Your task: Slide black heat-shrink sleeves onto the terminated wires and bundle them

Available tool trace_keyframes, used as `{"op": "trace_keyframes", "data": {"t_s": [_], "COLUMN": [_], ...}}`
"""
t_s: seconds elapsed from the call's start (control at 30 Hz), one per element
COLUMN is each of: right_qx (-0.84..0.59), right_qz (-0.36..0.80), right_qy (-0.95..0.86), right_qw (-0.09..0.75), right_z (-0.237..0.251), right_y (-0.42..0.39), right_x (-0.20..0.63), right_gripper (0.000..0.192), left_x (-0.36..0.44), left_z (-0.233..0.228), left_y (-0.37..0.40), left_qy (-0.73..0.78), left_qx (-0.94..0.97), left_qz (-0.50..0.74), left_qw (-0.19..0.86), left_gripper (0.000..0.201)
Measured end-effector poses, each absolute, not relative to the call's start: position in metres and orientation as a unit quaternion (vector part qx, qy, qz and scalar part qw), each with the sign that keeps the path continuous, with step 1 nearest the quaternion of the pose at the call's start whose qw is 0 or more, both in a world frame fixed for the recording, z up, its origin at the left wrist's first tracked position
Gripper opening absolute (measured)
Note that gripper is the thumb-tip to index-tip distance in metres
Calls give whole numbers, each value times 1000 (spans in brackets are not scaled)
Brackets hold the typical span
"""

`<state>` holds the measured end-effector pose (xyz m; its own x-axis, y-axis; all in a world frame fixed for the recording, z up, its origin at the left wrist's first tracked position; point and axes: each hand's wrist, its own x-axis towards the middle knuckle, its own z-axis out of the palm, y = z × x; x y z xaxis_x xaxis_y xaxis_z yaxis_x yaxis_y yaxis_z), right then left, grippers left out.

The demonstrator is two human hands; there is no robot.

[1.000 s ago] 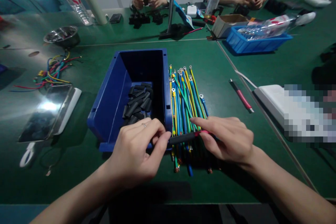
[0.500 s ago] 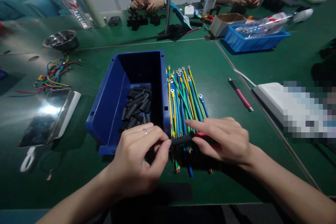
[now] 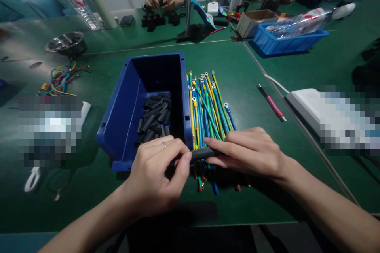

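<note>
Red wire end now hidden inside the right hand [image 3: 252, 152], left hand [image 3: 158, 174] pinching the black sleeve [image 3: 204, 153] at its nine o'clock end, right fingers clamping its three o'clock end, sleeve hovering over the wire bundle [image 3: 208, 106], blue bin [image 3: 124, 114] lying at ten o'clock.

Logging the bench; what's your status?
Left hand and right hand pinch black sleeve tube. Above coloured wire bundle. Blue plastic bin beside.
</note>
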<state>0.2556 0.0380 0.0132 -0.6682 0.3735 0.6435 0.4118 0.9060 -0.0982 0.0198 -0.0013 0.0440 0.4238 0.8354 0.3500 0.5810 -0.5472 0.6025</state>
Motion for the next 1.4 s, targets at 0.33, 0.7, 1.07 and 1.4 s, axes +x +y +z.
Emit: {"op": "trace_keyframes", "data": {"t_s": [0.33, 0.7, 1.07, 1.4], "right_qx": [-217, -203, -215, -238], "right_qz": [-34, -26, 19, -29], "right_qy": [-908, -918, -920, -893], "right_qw": [357, 340, 328, 382], "right_z": [12, 12, 19, 18], "right_y": [38, 38, 37, 29], "right_x": [254, 256, 256, 254], "right_gripper": [27, 24, 33, 36], "left_x": [19, 21, 21, 22], "left_z": [40, 40, 42, 38], "left_y": [-2, -1, -1, -4], "left_qy": [422, 413, 419, 416], "left_qx": [824, 829, 826, 810], "left_qz": [324, 334, 340, 382], "left_qw": [193, 174, 166, 160], "left_gripper": [19, 22, 22, 17]}}
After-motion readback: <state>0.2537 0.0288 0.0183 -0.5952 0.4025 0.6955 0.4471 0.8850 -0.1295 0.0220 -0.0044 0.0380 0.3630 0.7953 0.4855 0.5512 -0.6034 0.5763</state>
